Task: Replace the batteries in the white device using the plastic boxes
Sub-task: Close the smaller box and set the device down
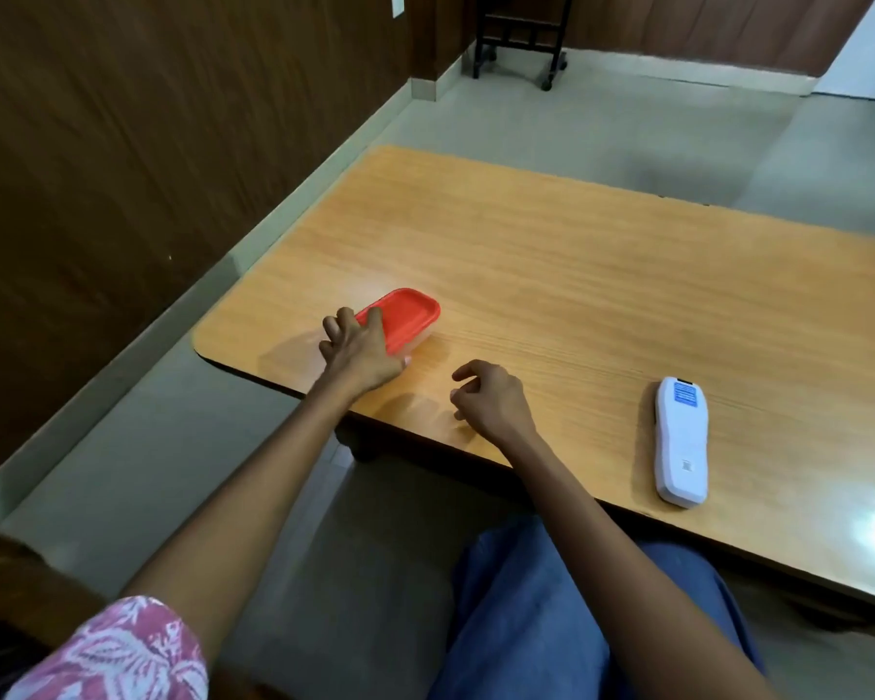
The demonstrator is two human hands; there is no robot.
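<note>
left of centre, the left hand lies spread over the near end of a plastic box with a red lid, on the wooden table. just right of it the right hand hovers loosely curled, holding nothing. further right, near the table's front edge, lies the white device, well apart from both hands.

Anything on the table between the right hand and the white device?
Nothing visible. Only bare table lies between the right hand and the white device. The red-lidded box sits on the other side, under the left hand.
</note>
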